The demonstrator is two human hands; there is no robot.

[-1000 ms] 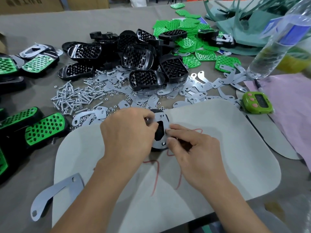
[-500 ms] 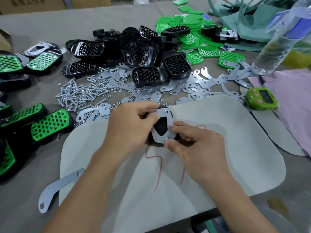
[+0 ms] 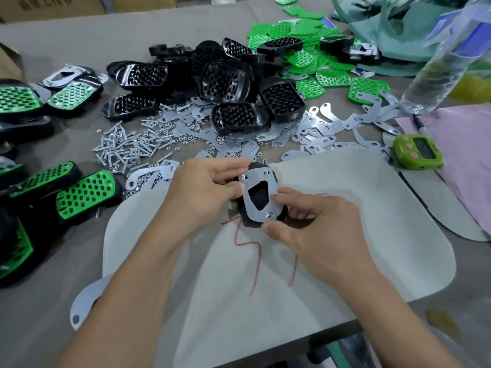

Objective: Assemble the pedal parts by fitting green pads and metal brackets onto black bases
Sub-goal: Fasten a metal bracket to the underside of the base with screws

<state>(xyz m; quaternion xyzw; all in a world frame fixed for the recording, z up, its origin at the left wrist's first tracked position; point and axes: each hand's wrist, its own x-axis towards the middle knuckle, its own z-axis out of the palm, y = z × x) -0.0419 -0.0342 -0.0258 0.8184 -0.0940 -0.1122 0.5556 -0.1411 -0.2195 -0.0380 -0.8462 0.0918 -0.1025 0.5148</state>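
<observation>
Over the pale felt mat (image 3: 332,235), both hands hold one black pedal base (image 3: 245,216), underside up, with a metal bracket (image 3: 256,187) lying on it. Screw ends poke through the bracket's holes. My left hand (image 3: 204,192) grips the base's left side, thumb pressing the bracket's edge. My right hand (image 3: 310,227) pinches the base's lower right corner between thumb and fingers. Whether a green pad sits underneath is hidden.
Empty black bases (image 3: 225,83) are piled behind, green pads (image 3: 300,38) at the back right, loose brackets (image 3: 326,128) and screws (image 3: 127,147) between. Finished green pedals (image 3: 85,193) lie left. A green timer (image 3: 417,152) and a plastic bottle (image 3: 438,62) stand right.
The two hands have turned and tilted the base slightly, so the bracket faces me more fully. The grip is the same.
</observation>
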